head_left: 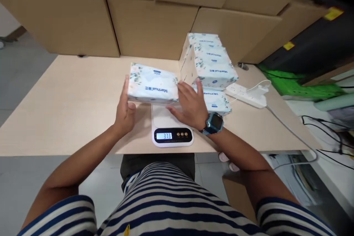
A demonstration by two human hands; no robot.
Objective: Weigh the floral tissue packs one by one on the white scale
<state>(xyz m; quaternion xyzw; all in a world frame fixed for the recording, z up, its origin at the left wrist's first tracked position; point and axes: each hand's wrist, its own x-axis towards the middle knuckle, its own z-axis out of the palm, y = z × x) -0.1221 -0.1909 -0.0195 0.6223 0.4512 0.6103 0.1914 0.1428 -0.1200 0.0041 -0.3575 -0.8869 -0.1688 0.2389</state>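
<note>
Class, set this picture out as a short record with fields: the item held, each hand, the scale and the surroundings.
Held item: floral pack, between both hands; contact with the scale unclear
Left hand: at the pack's left end
Right hand: at the pack's right end, watch on the wrist
Scale: at the table's near edge, display lit, apparently reading 373
Right of held item: stacked similar packs, then a white power strip
Behind: cardboard boxes

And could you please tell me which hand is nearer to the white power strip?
Right: the right hand is at the right end of the held tissue pack, left of the power strip; the left hand is farther off, at the pack's opposite end.
</note>
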